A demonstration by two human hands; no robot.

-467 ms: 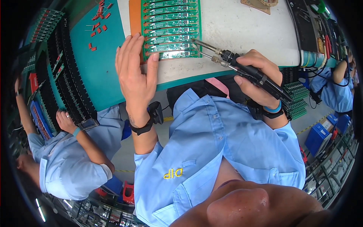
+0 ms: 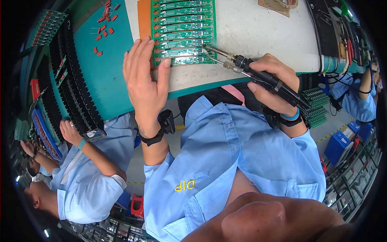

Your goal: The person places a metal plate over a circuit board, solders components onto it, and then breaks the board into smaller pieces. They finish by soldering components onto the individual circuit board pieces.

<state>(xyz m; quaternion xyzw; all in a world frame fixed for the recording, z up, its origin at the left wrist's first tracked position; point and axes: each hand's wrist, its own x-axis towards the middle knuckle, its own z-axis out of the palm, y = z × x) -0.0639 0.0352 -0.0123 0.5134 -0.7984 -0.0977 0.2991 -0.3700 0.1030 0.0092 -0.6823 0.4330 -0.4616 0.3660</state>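
A green panel of several long, narrow circuit boards point(image 2: 183, 37) lies on the pale work surface. An orange sheet point(image 2: 144, 18) shows along its left side. My left hand point(image 2: 146, 86) rests on the panel's lower left corner, fingers stretched out and thumb apart. In my right hand point(image 2: 279, 82) is a black soldering iron point(image 2: 264, 76), gripped between thumb and fingers. A thin curved metal tube runs beside its shaft. The tip meets the right part of the lower boards; whether it touches a joint is too small to tell.
Loose red components point(image 2: 105, 31) lie on the teal mat point(image 2: 90, 68) at left. Black slotted rails point(image 2: 76, 88) stand beyond them, by a co-worker in a blue shirt point(image 2: 86, 189). Pliers with red handles point(image 2: 350, 49) and cables sit at right, above stacked green boards point(image 2: 316, 107).
The iron's tip has shifted slightly left and toward me along the boards. My left hand keeps its place. At left, the co-worker's body and far arm have moved toward the lower edge.
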